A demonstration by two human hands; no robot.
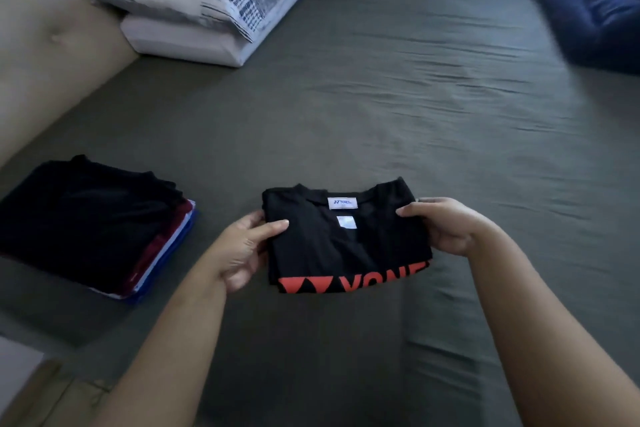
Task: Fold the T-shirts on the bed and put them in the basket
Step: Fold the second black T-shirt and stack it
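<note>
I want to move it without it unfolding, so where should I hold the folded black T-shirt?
Take the folded black T-shirt by its two side edges near the collar, left hand from the left, right hand from the right, thumbs on top. The folded layers are probably pinched together there.

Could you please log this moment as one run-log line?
left hand: grips folded black T-shirt | right hand: grips it | stack: left

Bed (398,107) covered with an olive sheet

Folded stack (86,222) laid at 9 o'clock, pillows (207,10) at 11, black T-shirt (346,239) at centre.
</note>
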